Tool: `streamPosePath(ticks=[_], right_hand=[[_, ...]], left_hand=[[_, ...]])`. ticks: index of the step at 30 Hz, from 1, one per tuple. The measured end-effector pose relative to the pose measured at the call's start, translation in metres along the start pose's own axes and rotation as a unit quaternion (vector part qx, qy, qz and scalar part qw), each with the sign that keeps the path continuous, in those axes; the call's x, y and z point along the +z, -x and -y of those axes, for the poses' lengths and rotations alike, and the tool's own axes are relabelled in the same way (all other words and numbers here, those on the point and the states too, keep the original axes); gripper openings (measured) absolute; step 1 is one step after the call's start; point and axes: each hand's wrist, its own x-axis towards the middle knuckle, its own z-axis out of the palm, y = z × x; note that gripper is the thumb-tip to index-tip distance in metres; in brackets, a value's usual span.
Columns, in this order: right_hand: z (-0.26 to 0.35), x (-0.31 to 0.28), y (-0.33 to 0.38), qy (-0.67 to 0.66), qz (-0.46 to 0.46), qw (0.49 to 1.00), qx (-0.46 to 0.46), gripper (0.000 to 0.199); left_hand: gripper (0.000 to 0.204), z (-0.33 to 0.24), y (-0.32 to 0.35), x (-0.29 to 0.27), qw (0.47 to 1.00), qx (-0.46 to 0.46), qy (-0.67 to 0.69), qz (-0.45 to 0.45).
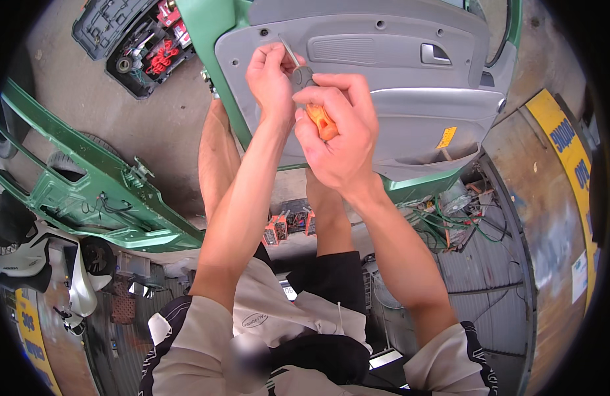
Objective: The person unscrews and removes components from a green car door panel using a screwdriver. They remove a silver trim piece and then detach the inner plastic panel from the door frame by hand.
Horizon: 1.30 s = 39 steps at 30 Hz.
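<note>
A screwdriver (323, 125) with an orange and grey handle is in my right hand (348, 135), its fingers wrapped round the handle. The thin metal shaft points up and left, in front of the grey door panel (397, 66). Beside the shaft, my left hand (272, 82) has its thumb and fingertips pinched together; what lies between them, if anything, is too small to tell. The panel is fixed on a green car door (206, 20) and has a dark hole (264, 32) just above my left fingers. A silver inner handle (436, 54) sits toward the panel's right.
At the upper left an open black toolbox (130, 79) holds red tools and cables. Another green door (87, 191) stands at the left, above a white motorbike (54, 264). Orange-framed boxes (278, 228) lie between my legs. Green wires (443, 221) and parts are heaped at the right.
</note>
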Motion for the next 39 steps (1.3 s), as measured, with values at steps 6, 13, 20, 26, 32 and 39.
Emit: streamPosePath(ticks=[6, 13, 20, 26, 32, 39], right_hand=[[-0.026, -0.061, 0.021, 0.024, -0.234, 0.970, 0.060, 0.022], [-0.079, -0.099, -0.014, -0.026, -0.308, 0.949, 0.061, 0.018], [-0.098, -0.097, -0.035, -0.003, -0.280, 0.960, 0.012, 0.019], [-0.101, -0.087, -0.046, 0.025, -0.248, 0.968, 0.014, 0.020], [-0.098, -0.078, -0.050, 0.032, -0.241, 0.970, 0.022, 0.021], [-0.070, -0.102, -0.080, 0.130, -0.079, 0.987, 0.058, 0.018]], left_hand=[[0.025, 0.007, 0.040, 0.035, 0.953, -0.126, -0.108, 0.253], [0.022, 0.040, 0.039, 0.027, 0.908, -0.072, -0.355, 0.212], [0.020, 0.047, 0.038, 0.038, 0.895, -0.032, -0.404, 0.184], [0.020, 0.044, 0.036, 0.043, 0.906, -0.044, -0.386, 0.168], [0.020, 0.043, 0.039, 0.041, 0.912, -0.048, -0.375, 0.161], [0.021, 0.042, 0.035, 0.036, 0.914, -0.057, -0.366, 0.163]])
